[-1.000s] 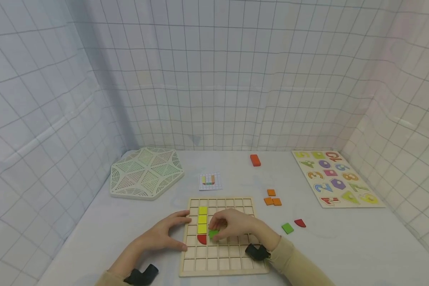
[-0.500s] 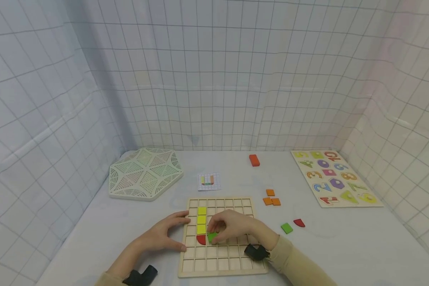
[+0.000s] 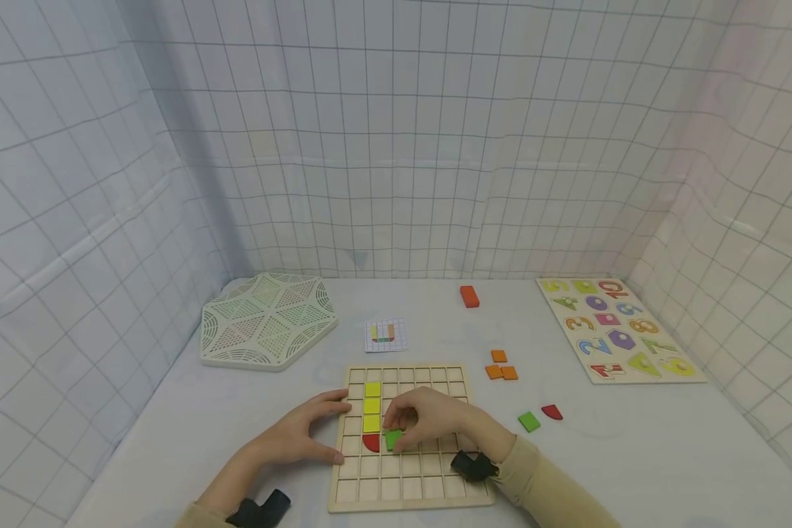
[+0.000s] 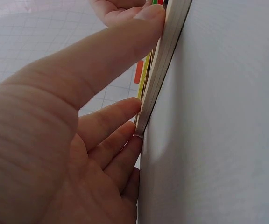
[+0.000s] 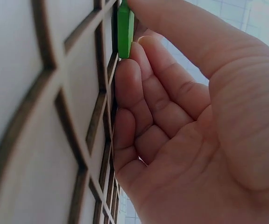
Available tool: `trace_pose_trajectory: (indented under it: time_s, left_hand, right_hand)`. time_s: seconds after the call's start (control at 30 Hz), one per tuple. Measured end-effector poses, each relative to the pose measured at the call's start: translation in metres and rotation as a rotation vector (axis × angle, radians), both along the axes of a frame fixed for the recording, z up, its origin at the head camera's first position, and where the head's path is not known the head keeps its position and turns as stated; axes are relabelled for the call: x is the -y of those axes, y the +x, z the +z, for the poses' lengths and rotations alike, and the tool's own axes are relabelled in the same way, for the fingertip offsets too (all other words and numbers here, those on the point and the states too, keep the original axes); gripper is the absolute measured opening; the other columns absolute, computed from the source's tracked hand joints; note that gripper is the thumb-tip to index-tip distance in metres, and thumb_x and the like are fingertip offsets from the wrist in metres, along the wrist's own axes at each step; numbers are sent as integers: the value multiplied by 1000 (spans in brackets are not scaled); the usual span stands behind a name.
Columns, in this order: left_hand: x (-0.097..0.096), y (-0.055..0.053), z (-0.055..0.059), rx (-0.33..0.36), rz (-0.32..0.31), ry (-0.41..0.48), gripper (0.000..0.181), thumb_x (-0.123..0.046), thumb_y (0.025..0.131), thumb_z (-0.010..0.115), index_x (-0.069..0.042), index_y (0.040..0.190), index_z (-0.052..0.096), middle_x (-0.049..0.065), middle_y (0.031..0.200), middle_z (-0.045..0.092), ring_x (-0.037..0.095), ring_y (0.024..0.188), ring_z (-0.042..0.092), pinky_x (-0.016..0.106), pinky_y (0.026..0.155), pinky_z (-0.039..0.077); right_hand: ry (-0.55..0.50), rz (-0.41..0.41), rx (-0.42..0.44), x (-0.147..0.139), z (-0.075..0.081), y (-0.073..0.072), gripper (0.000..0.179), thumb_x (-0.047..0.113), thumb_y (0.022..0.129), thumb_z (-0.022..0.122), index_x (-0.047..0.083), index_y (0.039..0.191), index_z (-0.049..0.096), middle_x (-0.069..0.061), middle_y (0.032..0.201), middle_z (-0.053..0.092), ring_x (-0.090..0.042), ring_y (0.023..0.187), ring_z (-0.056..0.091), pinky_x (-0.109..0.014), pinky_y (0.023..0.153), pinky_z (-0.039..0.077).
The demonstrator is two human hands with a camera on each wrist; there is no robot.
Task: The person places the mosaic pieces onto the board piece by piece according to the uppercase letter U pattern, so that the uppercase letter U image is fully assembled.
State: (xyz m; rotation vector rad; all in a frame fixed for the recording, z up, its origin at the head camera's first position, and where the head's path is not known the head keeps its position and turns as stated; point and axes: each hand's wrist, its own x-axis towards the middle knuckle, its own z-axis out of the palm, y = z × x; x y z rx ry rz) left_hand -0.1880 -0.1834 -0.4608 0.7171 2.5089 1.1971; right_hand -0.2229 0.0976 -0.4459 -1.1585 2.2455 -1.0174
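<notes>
A wooden grid board (image 3: 411,506) lies on the table before me. Three yellow square tiles (image 3: 372,405) run down one of its columns, and a red quarter-round tile (image 3: 371,443) sits just below them. My right hand (image 3: 429,414) pinches a green square tile (image 3: 393,440) between thumb and fingers, right of the red tile. In the right wrist view that green tile (image 5: 125,32) stands slightly proud of the grid, with curled fingers beside it. My left hand (image 3: 297,433) rests its thumb and extended fingers against the board's left edge.
Behind the board lies a pattern card (image 3: 386,335). To the right are orange tiles (image 3: 494,372), a loose green tile (image 3: 529,421) and a red quarter-round (image 3: 551,412). Farther off are a red block (image 3: 469,296), a number puzzle (image 3: 620,330) and a white hexagonal board (image 3: 269,320).
The green tile in my right hand has shifted slightly toward me, into the cell beside the red tile. My left hand stays at the board's edge.
</notes>
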Motion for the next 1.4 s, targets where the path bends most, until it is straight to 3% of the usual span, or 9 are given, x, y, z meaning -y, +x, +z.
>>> trace_pose_trajectory:
  time_s: [0.47,1.4]
  left_hand:
    - [-1,2,4,-4,-13,10,71,-39,67,82,-17,129,55,6,149,32,37,138,21,62,107,17]
    - [-1,3,4,-7,-12,2,71,-39,67,82,-18,129,55,5,149,32,38,138,21,63,106,18]
  right_hand:
    - [23,49,7,-5,0,-2,31,21,76,78,21,105,65,16,94,61,-2,84,54,-18,76,48]
    - [15,13,48,-2,1,1,29,21,75,80,20,100,65,12,87,62,-5,78,53,-18,70,47]
